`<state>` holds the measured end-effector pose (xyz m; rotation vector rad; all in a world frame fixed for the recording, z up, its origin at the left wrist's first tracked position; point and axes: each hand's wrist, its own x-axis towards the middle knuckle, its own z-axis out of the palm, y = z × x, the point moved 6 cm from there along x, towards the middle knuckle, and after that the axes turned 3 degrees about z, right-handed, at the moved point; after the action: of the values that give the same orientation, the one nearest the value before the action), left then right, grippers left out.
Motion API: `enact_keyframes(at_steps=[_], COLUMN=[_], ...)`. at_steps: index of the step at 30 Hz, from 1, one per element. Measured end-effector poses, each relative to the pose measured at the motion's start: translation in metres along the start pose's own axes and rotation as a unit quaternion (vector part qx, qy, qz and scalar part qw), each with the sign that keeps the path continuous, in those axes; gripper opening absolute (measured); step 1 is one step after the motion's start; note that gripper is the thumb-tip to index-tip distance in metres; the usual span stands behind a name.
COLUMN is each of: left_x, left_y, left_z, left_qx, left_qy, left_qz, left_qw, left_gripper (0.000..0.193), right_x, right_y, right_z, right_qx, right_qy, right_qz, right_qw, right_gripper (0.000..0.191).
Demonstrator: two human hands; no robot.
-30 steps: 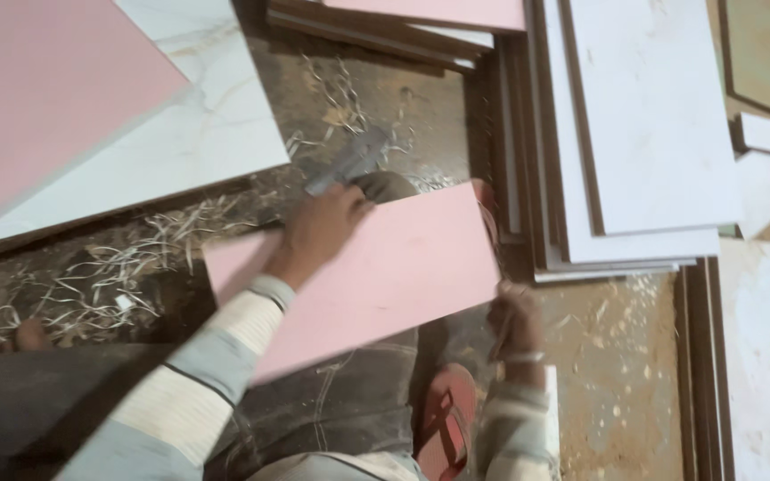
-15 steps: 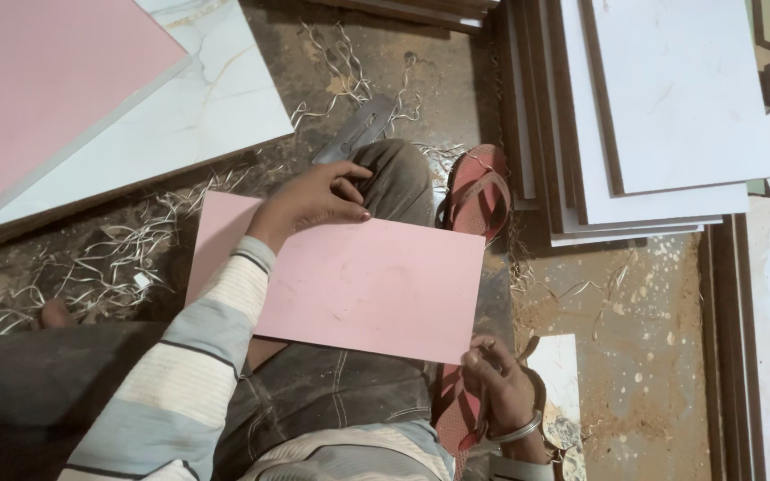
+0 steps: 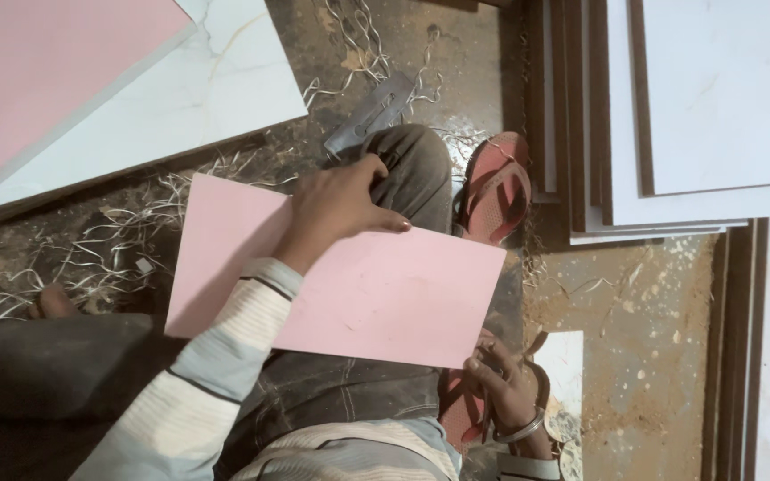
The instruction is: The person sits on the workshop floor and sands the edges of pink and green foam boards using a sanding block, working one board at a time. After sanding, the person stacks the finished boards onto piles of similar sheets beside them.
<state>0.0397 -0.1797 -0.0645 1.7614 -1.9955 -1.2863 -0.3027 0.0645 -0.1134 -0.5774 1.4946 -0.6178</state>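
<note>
Across the lap lies the pink sheet (image 3: 376, 294); left hand (image 3: 340, 209) presses flat on its far edge, grip released. Right hand (image 3: 505, 392) pinches near-right corner. Best w/ steady pressure, sheet level, clear of red sandal (image 3: 492, 187).

Dusty floor (image 3: 643, 303) bears shavings (image 3: 126, 240) and stacked boards (image 3: 670, 116).

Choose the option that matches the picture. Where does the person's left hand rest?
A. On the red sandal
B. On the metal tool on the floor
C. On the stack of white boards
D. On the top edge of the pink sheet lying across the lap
D: the left hand lies on the upper edge of the pink sheet, apart from the sandal and the boards.
</note>
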Motion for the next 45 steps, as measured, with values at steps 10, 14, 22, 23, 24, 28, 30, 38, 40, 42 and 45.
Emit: enact_keyframes(at_steps=[10, 14, 22, 23, 24, 28, 30, 38, 40, 42, 45], left_x=[0.049, 0.050, 0.015, 0.025, 0.032, 0.053, 0.068, 0.115, 0.107, 0.099, 0.096], left_y=[0.027, 0.048, 0.040, 0.036, 0.037, 0.056, 0.064, 0.063, 0.062, 0.058, 0.058], left_z=[-0.043, -0.050, -0.010, -0.008, -0.003, -0.011, -0.005, 0.022, 0.029, 0.037, 0.048], left_qx=[0.014, 0.071, 0.150, 0.150, 0.149, 0.161, 0.176, 0.180, 0.163, 0.135, 0.143], left_qy=[0.155, 0.267, 0.327, 0.272, 0.213, 0.233, 0.225, 0.240, 0.248, 0.241, 0.270], left_qz=[0.182, 0.198, 0.212, 0.202, 0.196, 0.214, 0.218, 0.193, 0.192, 0.183, 0.216], left_qw=[0.971, 0.941, 0.909, 0.929, 0.946, 0.935, 0.933, 0.934, 0.936, 0.944, 0.927], left_gripper=[0.055, 0.057, 0.058, 0.058, 0.059, 0.068, 0.070, 0.058, 0.053, 0.048, 0.048], right_x=[0.046, 0.060, 0.059, 0.057, 0.056, 0.078, 0.114, 0.256, 0.239, 0.188, 0.132], right_y=[-0.031, -0.055, -0.089, -0.090, -0.106, -0.133, -0.138, -0.270, -0.256, -0.216, -0.133], right_z=[0.054, 0.071, 0.084, 0.080, 0.085, 0.090, 0.085, 0.038, 0.038, 0.057, 0.060], right_qx=[0.142, 0.106, -0.092, -0.138, -0.243, -0.390, -0.455, -0.364, -0.331, -0.288, -0.370], right_qy=[0.021, 0.134, 0.184, 0.230, 0.246, 0.346, 0.326, 0.356, 0.369, 0.310, 0.318], right_qz=[-0.063, -0.034, -0.063, -0.038, -0.128, -0.144, -0.001, -0.211, -0.211, -0.301, -0.128], right_qw=[0.988, 0.985, 0.976, 0.963, 0.929, 0.841, 0.829, 0.834, 0.842, 0.854, 0.863], right_gripper=[0.039, 0.040, 0.036, 0.036, 0.034, 0.042, 0.062, 0.052, 0.052, 0.056, 0.062])
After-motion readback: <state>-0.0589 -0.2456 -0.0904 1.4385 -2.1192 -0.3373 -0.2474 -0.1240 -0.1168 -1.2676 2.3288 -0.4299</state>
